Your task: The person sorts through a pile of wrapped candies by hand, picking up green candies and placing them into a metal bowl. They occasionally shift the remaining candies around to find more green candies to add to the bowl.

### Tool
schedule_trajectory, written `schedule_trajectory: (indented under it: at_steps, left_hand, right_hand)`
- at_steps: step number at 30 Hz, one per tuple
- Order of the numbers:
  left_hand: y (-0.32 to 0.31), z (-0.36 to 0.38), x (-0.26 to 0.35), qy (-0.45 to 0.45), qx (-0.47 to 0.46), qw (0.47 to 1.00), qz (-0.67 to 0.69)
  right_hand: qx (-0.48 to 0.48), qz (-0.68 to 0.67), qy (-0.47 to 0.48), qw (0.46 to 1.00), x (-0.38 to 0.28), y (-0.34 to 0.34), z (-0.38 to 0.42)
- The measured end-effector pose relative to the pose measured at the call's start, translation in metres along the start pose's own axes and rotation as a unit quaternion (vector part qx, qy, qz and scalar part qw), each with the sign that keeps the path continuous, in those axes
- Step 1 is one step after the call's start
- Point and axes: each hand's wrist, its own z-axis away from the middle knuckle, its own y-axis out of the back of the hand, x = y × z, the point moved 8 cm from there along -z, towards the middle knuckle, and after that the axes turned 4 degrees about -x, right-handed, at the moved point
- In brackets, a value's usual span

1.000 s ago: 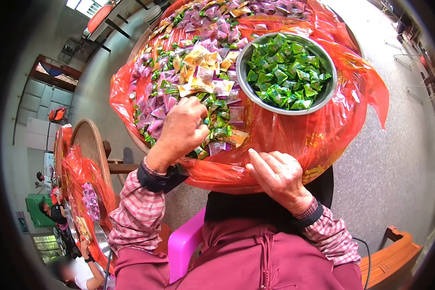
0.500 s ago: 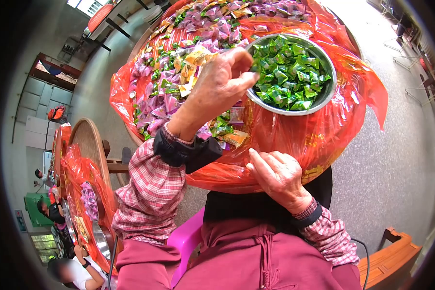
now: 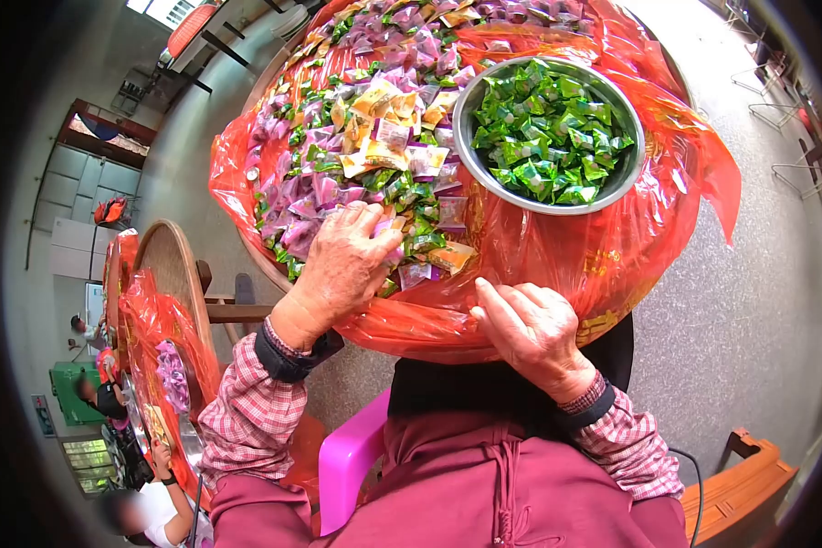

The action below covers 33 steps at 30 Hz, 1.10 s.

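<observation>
My left hand (image 3: 342, 260) rests on the near left edge of the candy pile, its fingers bent together over small wrapped pieces; what they hold, if anything, is hidden. Purple packets (image 3: 301, 205), green packets (image 3: 422, 205) and yellow packets (image 3: 379, 100) lie around it. My right hand (image 3: 530, 333) is at the table's near edge, fingers partly curled against the red plastic sheet (image 3: 548, 251), the thumb side facing the pile. Beyond it stands a round metal bowl (image 3: 637, 151) holding many green packets (image 3: 557, 137).
A second table with red plastic (image 3: 146, 315) stands at the left, with purple packets (image 3: 172, 376) on it. People (image 3: 160, 516) are beside it at the lower left. A pink chair (image 3: 338, 475) is beneath me, and a wooden bench (image 3: 744, 489) stands at the lower right.
My left hand has moved from the bowl's left rim down and left to the pile's near edge. My right hand has barely moved.
</observation>
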Motion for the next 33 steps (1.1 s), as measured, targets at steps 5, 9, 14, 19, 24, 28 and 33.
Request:
schedule_trajectory:
  at_steps: [5, 9, 14, 19, 24, 28, 33]
  left_hand:
    - [0.030, -0.001, -0.027, 0.074, 0.082, 0.989, -0.093]
    - [0.042, 0.000, -0.030, 0.067, 0.127, 0.984, -0.107]
    - [0.012, -0.006, 0.014, 0.002, 0.065, 0.997, -0.042]
    - [-0.018, -0.011, 0.006, 0.026, -0.030, 0.996, -0.075]
    - [-0.007, -0.011, 0.001, 0.040, 0.001, 0.999, -0.024]
    - [0.028, -0.006, -0.020, 0.074, 0.053, 0.987, 0.136]
    - [0.041, -0.029, -0.036, 0.160, 0.040, 0.925, 0.343]
  right_hand:
    - [-0.006, -0.004, -0.002, 1.000, 0.000, 0.001, -0.001]
    - [-0.003, -0.002, -0.004, 1.000, 0.000, 0.000, -0.001]
    - [0.002, -0.003, -0.002, 1.000, 0.000, 0.001, -0.001]
    - [0.002, -0.003, -0.001, 1.000, 0.000, 0.001, 0.000]
    - [0.001, -0.007, -0.004, 1.000, 0.001, 0.000, 0.001]
    - [-0.003, -0.008, -0.003, 1.000, 0.001, 0.001, 0.000]
    - [0.012, 0.005, 0.006, 1.000, 0.001, -0.001, 0.001]
